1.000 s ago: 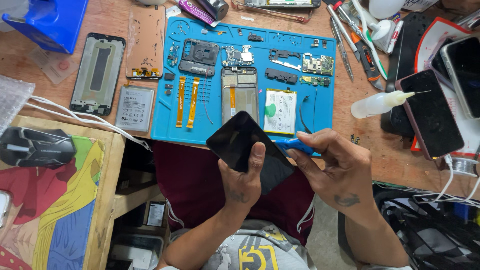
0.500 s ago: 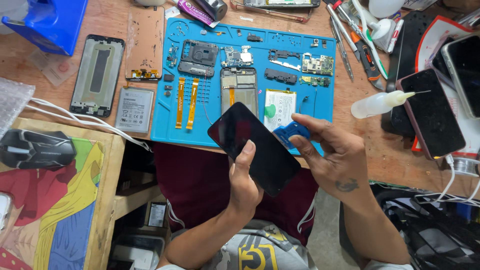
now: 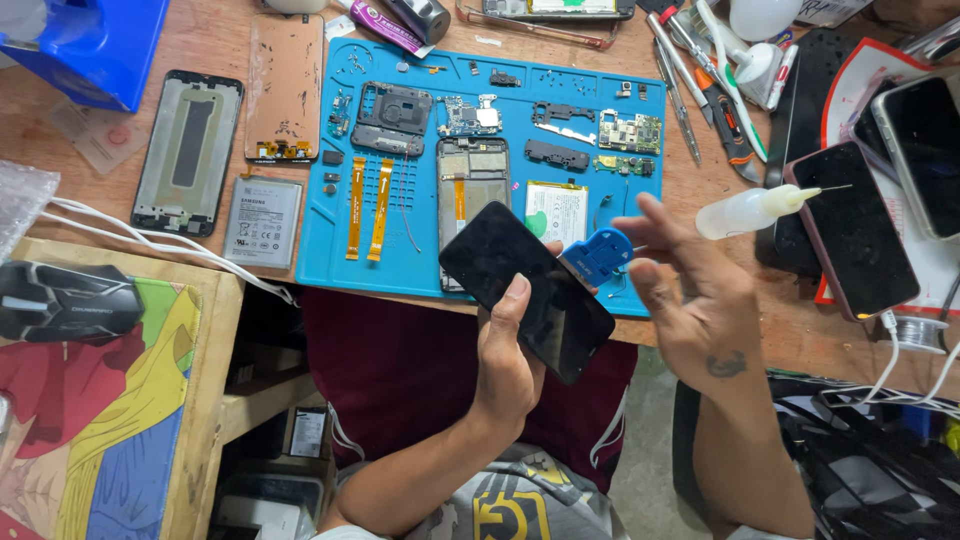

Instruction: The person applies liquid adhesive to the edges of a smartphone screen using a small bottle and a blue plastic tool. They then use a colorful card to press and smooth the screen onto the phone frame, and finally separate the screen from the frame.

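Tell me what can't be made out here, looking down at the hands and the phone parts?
Head view only:
- Underside of the black phone screen: faces away, and the left hand covers its lower edge.
- Blue tool: partly behind the screen; whether the right hand grips it is unclear.
- Small screws on the blue mat: too small.
- Phone at the right: cut off by the edge.
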